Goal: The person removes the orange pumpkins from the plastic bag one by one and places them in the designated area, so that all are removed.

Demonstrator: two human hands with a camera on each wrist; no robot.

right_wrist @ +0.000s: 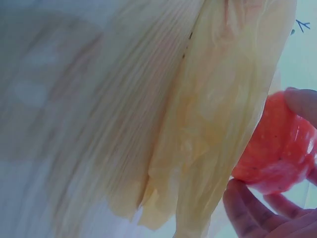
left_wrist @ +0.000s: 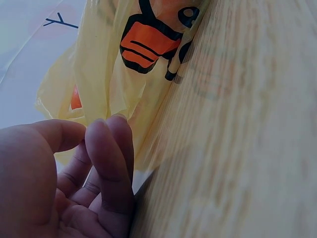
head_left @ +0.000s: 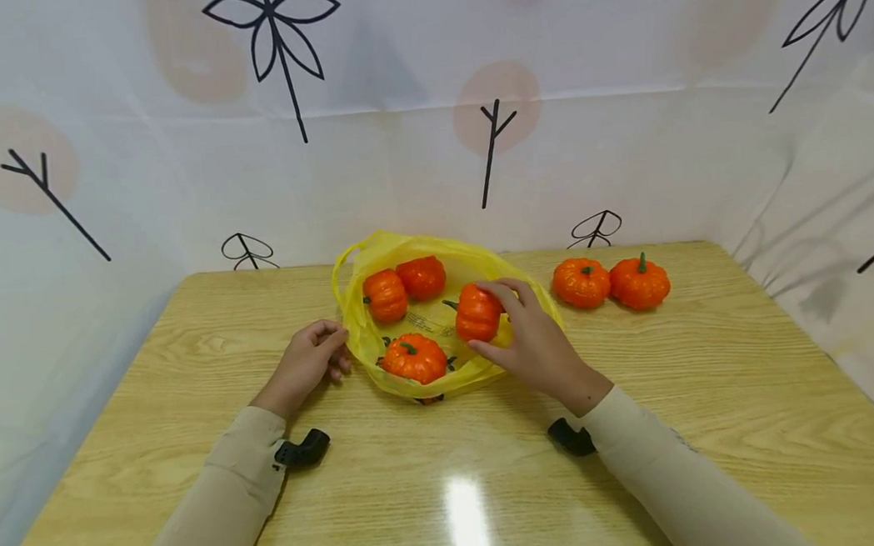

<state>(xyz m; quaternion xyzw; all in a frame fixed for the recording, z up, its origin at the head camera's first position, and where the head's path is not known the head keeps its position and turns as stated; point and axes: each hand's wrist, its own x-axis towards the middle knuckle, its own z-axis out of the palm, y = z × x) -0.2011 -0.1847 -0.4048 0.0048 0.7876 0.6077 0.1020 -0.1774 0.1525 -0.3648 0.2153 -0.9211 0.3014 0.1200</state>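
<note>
Yellow plastic — a thin bag (head_left: 376, 256) lies open on the wooden table (head_left: 640, 394), three small orange pumpkins (head_left: 413, 357) inside it. From the head view, the right hand (head_left: 535, 342) curls fingers and thumb round a fourth pumpkin (head_left: 476, 312) over the bag's mouth; the left hand (head_left: 310, 360) rests at the bag's left edge, fingers loosely bent. Two more pumpkins (head_left: 609, 282) sit well apart on the right.

Left wrist: curled fingers (left_wrist: 106, 153) just touch the bag (left_wrist: 109, 74) — whether they pinch it I cannot tell.

Right wrist: fingertips (right_wrist: 247, 208) hold the pumpkin (right_wrist: 277, 148) beside the bag (right_wrist: 213, 124).
</note>
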